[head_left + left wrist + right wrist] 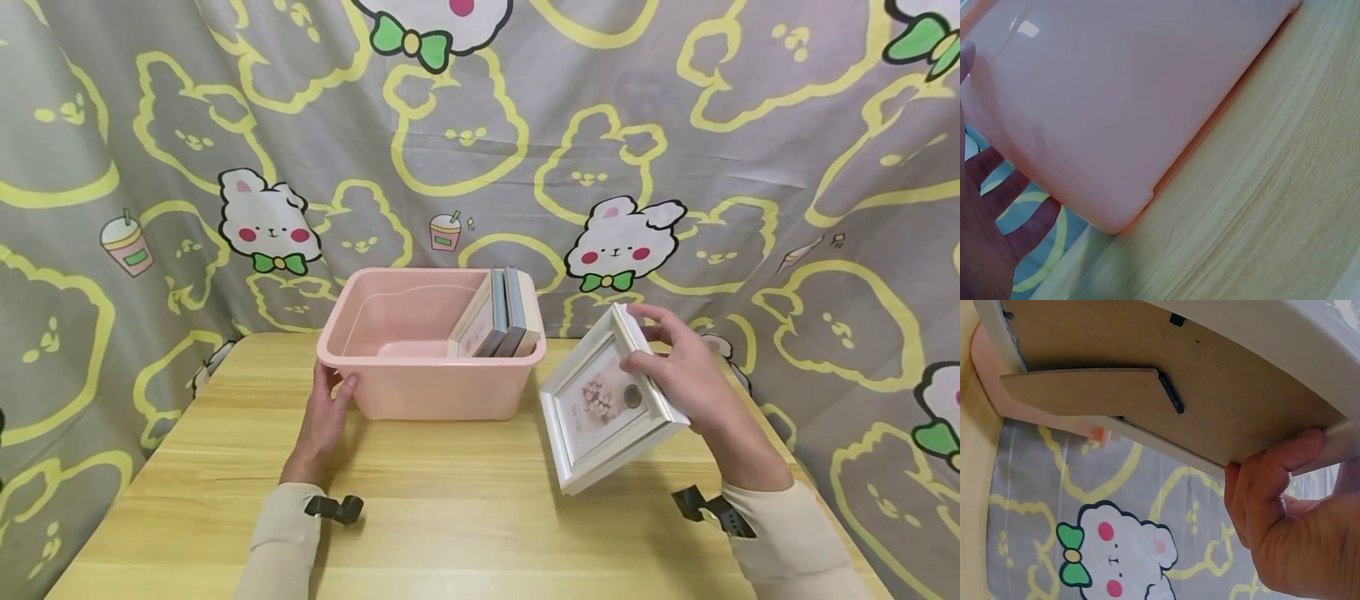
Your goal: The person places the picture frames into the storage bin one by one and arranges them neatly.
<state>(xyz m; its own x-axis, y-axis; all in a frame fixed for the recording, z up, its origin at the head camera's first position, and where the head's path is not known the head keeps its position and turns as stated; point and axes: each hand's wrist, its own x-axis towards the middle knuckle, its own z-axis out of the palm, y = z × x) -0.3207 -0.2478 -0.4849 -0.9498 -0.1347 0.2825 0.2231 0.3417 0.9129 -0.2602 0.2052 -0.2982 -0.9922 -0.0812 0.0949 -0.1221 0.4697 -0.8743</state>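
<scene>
My right hand (686, 371) grips a white picture frame (558, 429) by its upper right edge and holds it tilted above the table. A pressed-flower-like picture and a dark round spot show on its front. From the right wrist view, the brown back of the frame (1116, 347) has a stand leg (1079, 390) swung out. At the left front corner of a pink plastic bin (435, 392), my left hand (326, 417) holds on under the rim, thumb on the front wall. Several picture frames (513, 312) lean together inside the bin's right end.
The bin stands on a light wooden table (450, 508) towards its back edge. A grey curtain (480, 175) with rabbit and yellow outline prints hangs behind and along both sides. Black straps (333, 508) sit on the sleeved wrists.
</scene>
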